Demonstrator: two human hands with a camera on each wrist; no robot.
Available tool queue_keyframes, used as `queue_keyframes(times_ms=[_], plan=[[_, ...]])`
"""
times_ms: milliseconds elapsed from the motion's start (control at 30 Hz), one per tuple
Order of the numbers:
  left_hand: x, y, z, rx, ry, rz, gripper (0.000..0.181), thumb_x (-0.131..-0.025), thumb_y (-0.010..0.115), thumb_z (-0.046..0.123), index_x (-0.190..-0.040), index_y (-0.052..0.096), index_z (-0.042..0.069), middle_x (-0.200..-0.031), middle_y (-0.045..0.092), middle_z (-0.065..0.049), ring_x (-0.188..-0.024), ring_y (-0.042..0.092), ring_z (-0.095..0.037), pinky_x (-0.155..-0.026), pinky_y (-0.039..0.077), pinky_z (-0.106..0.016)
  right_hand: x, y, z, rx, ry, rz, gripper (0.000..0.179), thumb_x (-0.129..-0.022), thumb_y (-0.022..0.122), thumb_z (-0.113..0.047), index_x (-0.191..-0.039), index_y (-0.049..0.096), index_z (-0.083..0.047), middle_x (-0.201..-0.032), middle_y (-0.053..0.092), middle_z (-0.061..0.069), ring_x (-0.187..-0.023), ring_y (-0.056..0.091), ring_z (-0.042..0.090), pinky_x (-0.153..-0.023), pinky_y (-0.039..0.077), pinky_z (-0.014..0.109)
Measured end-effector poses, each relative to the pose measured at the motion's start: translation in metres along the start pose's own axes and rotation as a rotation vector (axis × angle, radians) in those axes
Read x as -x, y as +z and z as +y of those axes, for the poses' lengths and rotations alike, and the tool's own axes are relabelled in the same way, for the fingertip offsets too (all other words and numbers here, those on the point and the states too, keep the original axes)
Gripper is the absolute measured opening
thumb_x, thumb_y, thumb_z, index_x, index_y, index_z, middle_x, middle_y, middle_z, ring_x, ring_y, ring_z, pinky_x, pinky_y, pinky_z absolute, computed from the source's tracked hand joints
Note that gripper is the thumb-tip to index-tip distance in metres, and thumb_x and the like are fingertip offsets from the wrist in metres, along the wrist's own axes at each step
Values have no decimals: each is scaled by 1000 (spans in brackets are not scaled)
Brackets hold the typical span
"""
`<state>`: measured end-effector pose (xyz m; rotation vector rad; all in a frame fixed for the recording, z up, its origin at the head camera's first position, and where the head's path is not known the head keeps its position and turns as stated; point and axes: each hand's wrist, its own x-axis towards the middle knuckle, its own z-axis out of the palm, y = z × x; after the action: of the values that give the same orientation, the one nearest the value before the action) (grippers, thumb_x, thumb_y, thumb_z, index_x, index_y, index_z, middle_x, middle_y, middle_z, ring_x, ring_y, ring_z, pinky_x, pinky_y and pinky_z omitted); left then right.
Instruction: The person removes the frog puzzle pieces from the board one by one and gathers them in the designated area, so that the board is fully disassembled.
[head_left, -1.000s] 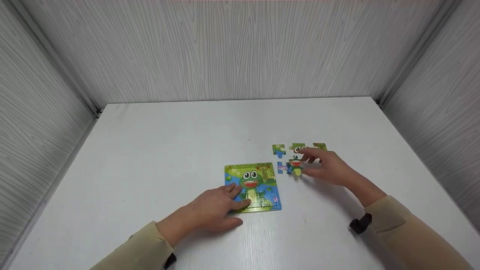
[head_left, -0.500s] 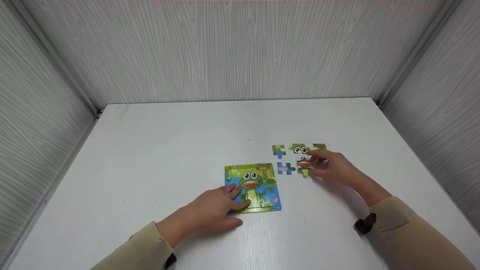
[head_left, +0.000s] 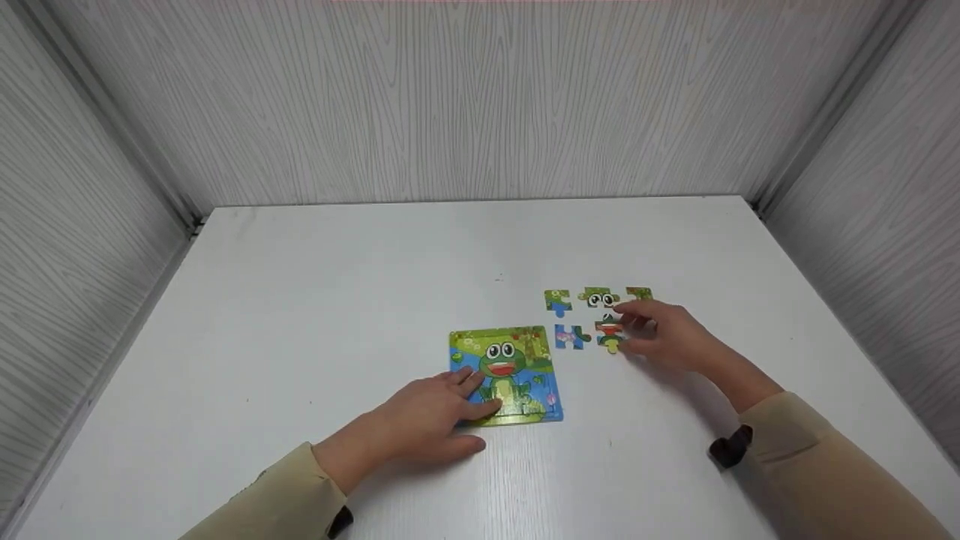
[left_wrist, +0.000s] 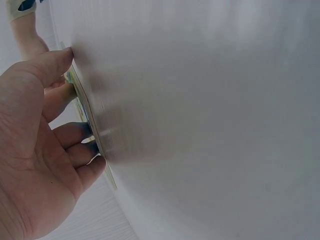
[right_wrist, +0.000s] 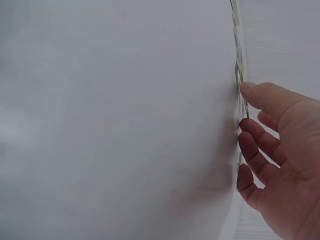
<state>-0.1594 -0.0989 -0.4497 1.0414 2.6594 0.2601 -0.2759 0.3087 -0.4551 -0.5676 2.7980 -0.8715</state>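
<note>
My left hand point(head_left: 435, 416) rests with extended fingers on the lower left of a square frog puzzle board point(head_left: 529, 375). In the left wrist view the fingertips lie along the board's thin edge point(left_wrist: 86, 105). To the right, my right hand point(head_left: 664, 337) pinches a puzzle piece point(head_left: 608, 330) with the frog's red mouth and yellow belly. The right wrist view has this piece point(right_wrist: 246, 104) edge-on and tilted, between thumb and index finger. Just left of it lies a blue and pink piece point(head_left: 568, 337). Above is the piece with the frog's eyes point(head_left: 598, 298).
A green and blue piece point(head_left: 556, 301) lies at the upper left of the group. Behind my right fingers, a green and brown piece point(head_left: 639, 292) is partly covered. The white table point(head_left: 337, 285) is bounded by wood-grain panels point(head_left: 480, 105) at the back and sides.
My right hand has shifted slightly right with the mouth piece, which overlapped the blue and pink piece and now sits beside it. My left hand and the board have stayed put.
</note>
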Motion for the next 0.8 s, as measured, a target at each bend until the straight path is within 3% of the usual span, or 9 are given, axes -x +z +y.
queue_keyframes(times_ms=[200, 433, 800], plan=[[0, -1, 1, 0, -8, -10, 57, -104, 59, 52, -158, 54, 32, -167, 39, -14, -157, 32, -34, -124, 34, -50, 1, -3, -3, 29, -28, 18, 55, -95, 80, -16, -146, 63, -7, -129, 68, 10, -116, 60, 30, -99, 51, 51], [1, -2, 0, -15, 4, -5, 57, -104, 60, 49, -157, 56, 29, -166, 41, -16, -156, 34, -35, -123, 36, -50, -3, 0, -33, 40, -146, 42, 41, -97, 80, -19, -135, 72, -6, -122, 72, 9, -108, 65, 29, -93, 53, 52], [0, 0, -1, -14, -12, -13, 58, -104, 57, 54, -158, 54, 32, -167, 38, -14, -157, 33, -34, -122, 36, -51, -12, 31, -88, 34, -272, -72, 46, -95, 82, -23, -136, 71, -6, -118, 73, 6, -106, 66, 24, -93, 57, 49]])
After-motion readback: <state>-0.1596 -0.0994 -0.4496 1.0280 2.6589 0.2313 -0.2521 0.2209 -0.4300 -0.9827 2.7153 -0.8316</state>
